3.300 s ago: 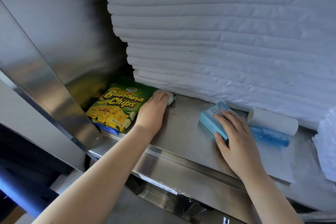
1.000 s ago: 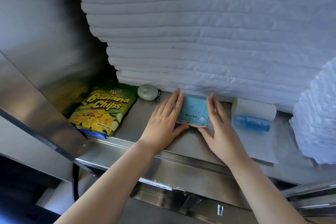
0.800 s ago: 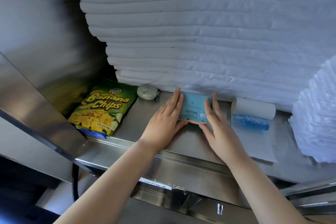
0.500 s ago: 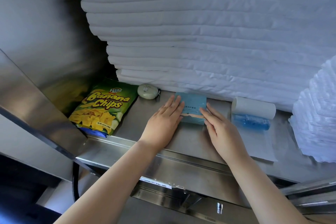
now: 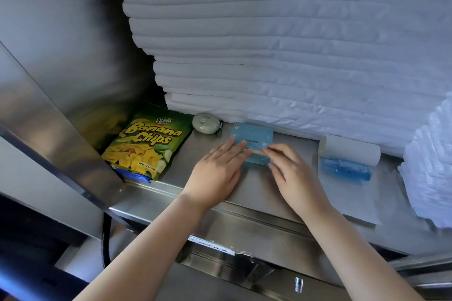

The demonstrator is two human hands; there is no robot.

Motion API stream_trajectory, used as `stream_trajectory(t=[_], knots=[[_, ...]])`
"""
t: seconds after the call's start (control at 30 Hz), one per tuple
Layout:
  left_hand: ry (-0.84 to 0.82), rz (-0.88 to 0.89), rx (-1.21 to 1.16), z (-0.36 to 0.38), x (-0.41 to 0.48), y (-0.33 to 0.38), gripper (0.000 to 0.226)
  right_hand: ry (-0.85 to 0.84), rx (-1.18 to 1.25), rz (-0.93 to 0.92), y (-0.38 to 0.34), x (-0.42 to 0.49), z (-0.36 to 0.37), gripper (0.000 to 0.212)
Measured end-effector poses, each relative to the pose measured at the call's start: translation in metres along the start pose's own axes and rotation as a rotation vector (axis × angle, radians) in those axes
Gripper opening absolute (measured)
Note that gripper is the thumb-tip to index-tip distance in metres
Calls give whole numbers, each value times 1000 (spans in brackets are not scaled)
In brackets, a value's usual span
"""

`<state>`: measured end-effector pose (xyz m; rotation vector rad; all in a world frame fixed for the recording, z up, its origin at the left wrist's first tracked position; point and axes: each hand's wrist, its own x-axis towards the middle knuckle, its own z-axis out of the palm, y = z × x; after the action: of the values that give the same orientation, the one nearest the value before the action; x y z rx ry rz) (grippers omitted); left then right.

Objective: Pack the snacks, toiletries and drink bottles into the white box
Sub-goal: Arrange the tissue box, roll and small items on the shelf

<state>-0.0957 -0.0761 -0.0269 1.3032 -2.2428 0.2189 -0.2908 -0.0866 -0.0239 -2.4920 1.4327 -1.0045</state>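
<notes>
A light blue carton (image 5: 252, 140) is lain flat on the steel shelf (image 5: 256, 193), its far edge close under the stack of folded white linen (image 5: 281, 56) at twelve o'clock. The left hand (image 5: 215, 171) is laid on its nine o'clock edge with fingers straight and together, so nothing is clasped; this is judged to steady the carton against sliding. The right hand (image 5: 296, 178) is set on the corner at about four o'clock with fingers bent, and whether the carton is pinched there cannot be told, since the thumb is hidden. A two-sided hold of this kind is judged suited to a thin, slippery carton that has to be levered off smooth metal.

The white box is not in view, so none of these things is yet seen packed.

At nine o'clock of the carton a green bag (image 5: 146, 144) is printed "Banana Chips" under a "Lucky Fresh" badge, with a weight line that appears to end "(100g)". Between bag and carton a pale oval soap (image 5: 205, 123) bears a small emblem that cannot be read. The carton's print is too fine to read. At three o'clock a white roll (image 5: 349, 149) and a blue bottle (image 5: 346, 171) are lain side by side
</notes>
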Motion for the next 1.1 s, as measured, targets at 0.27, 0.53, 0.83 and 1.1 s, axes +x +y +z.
stream_trajectory(t=[0.27, 0.53, 0.83, 1.1], knots=[[-34, -171, 67, -7, -2, -18, 38, -199, -5, -7, -15, 23, 17, 45], [-152, -243, 11, -2, -3, -15, 45, -203, -58, 144, -5, 1, -8, 56], [-222, 28, -94, 21, 30, 49, 52, -43, -250, 511, 18, -68, -58, 47], [-377, 9, -160, 44, 37, 60, 55, -71, -341, 700, 28, -63, -52, 66]])
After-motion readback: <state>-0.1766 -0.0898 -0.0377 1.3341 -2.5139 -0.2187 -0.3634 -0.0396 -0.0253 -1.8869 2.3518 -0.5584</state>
